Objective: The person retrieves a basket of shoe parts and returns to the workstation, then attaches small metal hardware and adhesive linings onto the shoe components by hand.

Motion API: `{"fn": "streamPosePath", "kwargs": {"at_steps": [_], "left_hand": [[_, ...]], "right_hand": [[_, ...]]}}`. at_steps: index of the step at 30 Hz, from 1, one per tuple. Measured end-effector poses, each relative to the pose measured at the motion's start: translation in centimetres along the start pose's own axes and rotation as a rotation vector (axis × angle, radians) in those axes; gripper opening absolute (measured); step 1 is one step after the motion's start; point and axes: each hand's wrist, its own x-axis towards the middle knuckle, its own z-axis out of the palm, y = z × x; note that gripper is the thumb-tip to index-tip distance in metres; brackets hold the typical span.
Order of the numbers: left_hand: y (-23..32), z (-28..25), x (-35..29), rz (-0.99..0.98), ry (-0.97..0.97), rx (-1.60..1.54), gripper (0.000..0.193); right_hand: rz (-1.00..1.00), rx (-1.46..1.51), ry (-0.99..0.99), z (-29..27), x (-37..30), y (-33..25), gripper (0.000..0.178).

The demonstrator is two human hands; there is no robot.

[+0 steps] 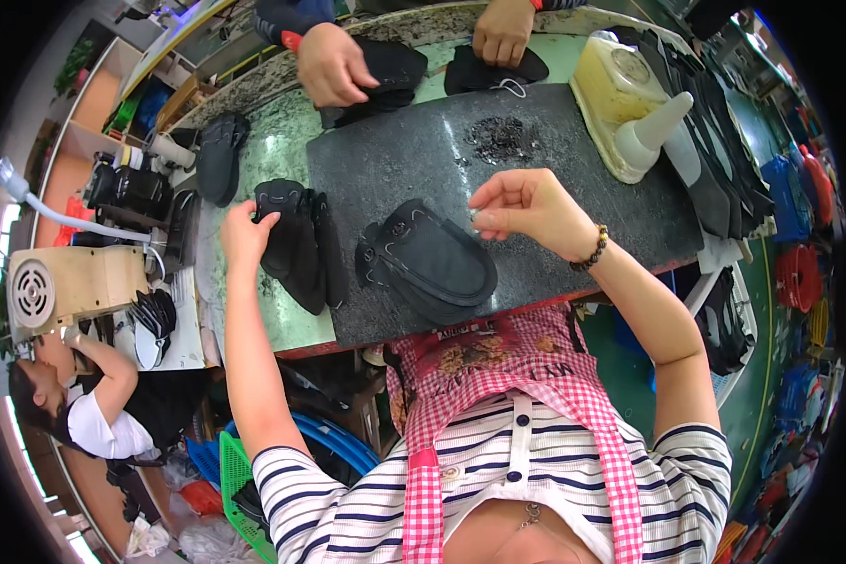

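My left hand (246,237) is at the edge of a left-hand stack of black shoe pieces (296,249), its thumb and fingers closed on the top end. In front of me lies another pile of black sole-shaped shoe pieces (437,258), fanned slightly, with pale stitching or thread on the upper face. Just right of that pile my right hand (531,214) is raised, thumb and forefinger pinched together. A tiny pale spot shows at its fingertips, too small to name. A beaded bracelet circles that wrist.
Across the table a co-worker's hands (334,70) handle more black pieces (385,75). A yellowish glue pot (620,80) with a white cone-shaped nozzle (655,132) stands at the far right, beside stacked dark pieces (714,141). Another person (103,404) sits at left near a beige machine (75,287).
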Motion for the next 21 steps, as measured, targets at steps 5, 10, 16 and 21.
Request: {"fn": "streamPosePath", "kwargs": {"at_steps": [5,10,16,21], "left_hand": [[3.8,-5.1,-1.4,0.088,0.078,-0.795,0.018],[15.2,-6.6,-6.9,0.0,-0.2,-1.5,0.026],[20.7,-3.0,-10.4,0.054,-0.284,-1.805,0.032],[21.9,-1.9,-11.5,0.037,-0.29,-1.771,0.029]], "right_hand": [[-0.091,-0.139,0.027,1.3,-1.8,-2.1,0.011],[-0.298,0.024,-0.028,5.3,-2.4,-6.1,0.009],[-0.702,-0.113,0.369,5.2,-0.5,-2.5,0.006],[-0.64,0.199,0.442,4.4,-1.0,-0.7,0.009]]}}
